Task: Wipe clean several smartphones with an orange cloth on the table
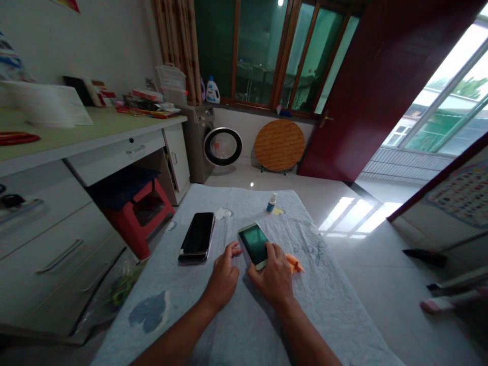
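My right hand [275, 274] grips a smartphone [253, 243] by its lower right edge, fingers on one side and thumb at the bottom. The phone has a light frame, and its dark screen shows a greenish reflection. Just left of it is my left hand [225, 277], holding nothing, its fingers loosely bent and apart, with the fingertips close to the phone's left edge. An orange cloth [294, 264] lies beside my right hand, partly hidden by it. Farther left, a larger black device [197, 237] with a glossy face rests flat. A small spray bottle [271, 203] stands upright beyond the phone.
All of this is on a table covered with a pale blue cloth [152, 284]. At the left are a red stool [143, 218] and a white desk [110, 155] with drawers. A washing machine [196, 140] with its door open and a round wooden tabletop [280, 145] stand behind.
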`<state>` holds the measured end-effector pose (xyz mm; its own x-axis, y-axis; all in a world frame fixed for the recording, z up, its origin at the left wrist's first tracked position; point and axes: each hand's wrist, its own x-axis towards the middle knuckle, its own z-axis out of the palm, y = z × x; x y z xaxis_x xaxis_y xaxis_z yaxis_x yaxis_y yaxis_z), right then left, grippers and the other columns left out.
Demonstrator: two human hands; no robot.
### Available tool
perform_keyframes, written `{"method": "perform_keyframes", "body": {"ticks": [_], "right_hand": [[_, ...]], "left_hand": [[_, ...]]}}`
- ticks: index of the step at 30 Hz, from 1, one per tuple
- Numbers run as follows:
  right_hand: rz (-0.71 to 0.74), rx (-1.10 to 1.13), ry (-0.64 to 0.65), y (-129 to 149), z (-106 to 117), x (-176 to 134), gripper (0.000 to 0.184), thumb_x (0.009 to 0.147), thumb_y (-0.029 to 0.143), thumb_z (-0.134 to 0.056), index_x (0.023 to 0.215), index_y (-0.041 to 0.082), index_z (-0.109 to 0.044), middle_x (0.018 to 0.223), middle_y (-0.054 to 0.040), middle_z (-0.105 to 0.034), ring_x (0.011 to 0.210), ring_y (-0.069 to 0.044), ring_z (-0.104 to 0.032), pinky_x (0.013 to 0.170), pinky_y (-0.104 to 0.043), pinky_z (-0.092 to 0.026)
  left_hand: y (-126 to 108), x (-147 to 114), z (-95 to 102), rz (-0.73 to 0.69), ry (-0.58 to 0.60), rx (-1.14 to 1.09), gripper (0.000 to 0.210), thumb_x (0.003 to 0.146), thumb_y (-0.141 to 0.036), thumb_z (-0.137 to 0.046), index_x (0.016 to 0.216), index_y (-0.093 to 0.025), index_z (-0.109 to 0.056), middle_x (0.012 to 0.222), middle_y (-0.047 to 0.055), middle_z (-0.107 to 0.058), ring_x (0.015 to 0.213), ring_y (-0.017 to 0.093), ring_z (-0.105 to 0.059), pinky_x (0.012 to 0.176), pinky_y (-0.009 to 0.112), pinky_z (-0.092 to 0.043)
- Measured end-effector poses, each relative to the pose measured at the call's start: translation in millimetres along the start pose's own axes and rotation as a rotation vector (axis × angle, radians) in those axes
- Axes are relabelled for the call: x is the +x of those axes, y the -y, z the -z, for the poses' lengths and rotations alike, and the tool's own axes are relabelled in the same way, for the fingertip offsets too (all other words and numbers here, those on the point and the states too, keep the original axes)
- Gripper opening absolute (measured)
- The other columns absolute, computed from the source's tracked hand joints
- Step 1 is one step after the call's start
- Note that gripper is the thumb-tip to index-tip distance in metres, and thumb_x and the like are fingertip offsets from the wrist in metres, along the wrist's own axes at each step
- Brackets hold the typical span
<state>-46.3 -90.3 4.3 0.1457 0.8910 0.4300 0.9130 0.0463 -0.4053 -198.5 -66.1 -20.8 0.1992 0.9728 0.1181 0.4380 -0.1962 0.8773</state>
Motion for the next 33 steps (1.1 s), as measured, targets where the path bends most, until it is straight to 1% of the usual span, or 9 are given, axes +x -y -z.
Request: {"method": "perform_keyframes", "body": {"ticks": [4, 7, 10, 12, 15, 18, 23, 27, 33], "right_hand": [[-0.006, 0.082, -0.135, -26, 17, 9, 0.049, 0.072, 0.037, -0.058, 0.116, 0.015, -0.053, 0.113, -0.0129, -0.059, 0.102, -0.026, -0.057, 0.089, -0.038, -0.046], [-0.169, 0.084, -0.237, -56, 28, 20, 0.052, 0.073, 0.045, -0.057, 0.115, 0.015, -0.056, 0.11, -0.0132, -0.062, 0.1, -0.027, -0.058, 0.088, -0.039, -0.046], [-0.388, 0.017, -0.218, -87, 34, 28, 0.054, 0.072, 0.048, -0.056, 0.114, 0.014, -0.059, 0.106, -0.013, -0.064, 0.095, -0.028, -0.06, 0.083, -0.037, -0.045], [-0.425, -0.037, -0.179, -103, 34, 31, 0.053, 0.073, 0.048, -0.055, 0.114, 0.015, -0.059, 0.107, -0.0132, -0.064, 0.095, -0.027, -0.06, 0.082, -0.036, -0.044], [-0.417, -0.135, -0.117, -118, 28, 32, 0.053, 0.074, 0.046, -0.055, 0.115, 0.013, -0.059, 0.108, -0.0135, -0.064, 0.095, -0.027, -0.06, 0.082, -0.034, -0.042], [-0.427, -0.247, -0.07, -125, 20, 30, 0.053, 0.073, 0.043, -0.058, 0.117, 0.013, -0.059, 0.108, -0.0137, -0.064, 0.097, -0.028, -0.058, 0.085, -0.037, -0.039], [-0.463, -0.351, -0.083, -128, 12, 27, 0.058, 0.071, 0.045, -0.06, 0.12, 0.013, -0.058, 0.112, -0.0157, -0.062, 0.107, -0.034, -0.052, 0.091, -0.045, -0.034], [-0.441, -0.347, -0.064, -127, 12, 25, 0.06, 0.071, 0.043, -0.059, 0.122, 0.013, -0.057, 0.116, -0.0164, -0.06, 0.11, -0.035, -0.05, 0.094, -0.047, -0.033], [-0.424, -0.316, -0.092, -126, 11, 25, 0.055, 0.075, 0.037, -0.054, 0.125, 0.015, -0.055, 0.133, -0.017, -0.048, 0.121, -0.034, -0.043, 0.099, -0.048, -0.03]], "left_hand": [[0, -2, 0.4, -0.083, 0.05, 0.164, 0.057, 0.072, -0.008, -0.042, 0.128, -0.017, -0.043, 0.123, 0.01, -0.059, 0.119, 0.023, -0.05, 0.106, 0.046, -0.033], [1, -3, -0.8, -0.137, 0.082, 0.269, 0.055, 0.071, -0.008, -0.044, 0.125, -0.018, -0.046, 0.122, 0.01, -0.06, 0.118, 0.024, -0.051, 0.105, 0.047, -0.032], [2, -3, -3.1, -0.16, 0.078, 0.34, 0.055, 0.071, -0.008, -0.046, 0.125, -0.018, -0.047, 0.121, 0.01, -0.059, 0.117, 0.024, -0.05, 0.105, 0.046, -0.032], [1, -3, -4.2, -0.189, 0.078, 0.381, 0.052, 0.071, -0.008, -0.047, 0.122, -0.019, -0.05, 0.121, 0.009, -0.059, 0.118, 0.024, -0.049, 0.105, 0.045, -0.031], [-1, -3, -4.2, -0.228, 0.103, 0.43, 0.042, 0.072, -0.009, -0.049, 0.112, -0.021, -0.058, 0.12, 0.007, -0.059, 0.117, 0.024, -0.049, 0.106, 0.044, -0.03], [-4, -4, -3.2, -0.233, 0.115, 0.459, 0.038, 0.074, -0.01, -0.05, 0.109, -0.022, -0.06, 0.119, 0.006, -0.059, 0.117, 0.023, -0.048, 0.106, 0.044, -0.03], [-5, -4, -2.2, -0.227, 0.117, 0.463, 0.039, 0.074, -0.011, -0.05, 0.11, -0.023, -0.06, 0.12, 0.006, -0.058, 0.118, 0.024, -0.048, 0.106, 0.045, -0.03], [-4, -4, -1.7, -0.226, 0.125, 0.456, 0.039, 0.074, -0.011, -0.051, 0.11, -0.022, -0.06, 0.12, 0.007, -0.058, 0.118, 0.024, -0.048, 0.106, 0.044, -0.03], [-6, -3, 0.0, -0.218, 0.141, 0.446, 0.039, 0.073, -0.012, -0.051, 0.109, -0.023, -0.06, 0.119, 0.006, -0.058, 0.117, 0.024, -0.048, 0.106, 0.044, -0.03]]}}
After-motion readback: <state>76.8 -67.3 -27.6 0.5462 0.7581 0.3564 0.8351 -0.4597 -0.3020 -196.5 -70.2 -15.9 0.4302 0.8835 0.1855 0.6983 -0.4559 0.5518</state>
